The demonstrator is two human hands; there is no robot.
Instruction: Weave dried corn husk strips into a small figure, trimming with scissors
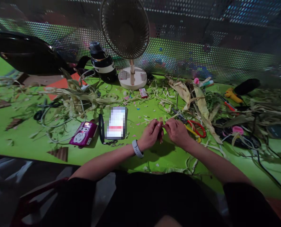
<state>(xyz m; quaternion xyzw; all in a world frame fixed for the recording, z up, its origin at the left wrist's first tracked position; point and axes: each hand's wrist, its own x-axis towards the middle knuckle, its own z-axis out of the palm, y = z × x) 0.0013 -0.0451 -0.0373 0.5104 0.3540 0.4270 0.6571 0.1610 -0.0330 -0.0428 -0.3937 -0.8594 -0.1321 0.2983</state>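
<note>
My left hand (152, 131), with a pale watch band (137, 148) at its wrist, is closed in a pinch above the green table. A small tan piece of husk (161, 119) pokes up from its fingertips. My right hand (175, 130) is closed too, its thumb and finger meeting the left fingertips at the same small piece; most of it is hidden by the fingers. Right beside the right hand lie scissors (197, 128) with red and yellow handles, their blades partly covered by the hand. Dried corn husks (200, 102) are piled beyond them.
A fan (132, 78) and a dark bottle (104, 64) stand at the back, before a perforated metal screen (178, 50). A phone (117, 123) and a purple power adapter (83, 135) lie left of my hands. Husk scraps (76, 99) and cables litter the green tabletop (31, 126).
</note>
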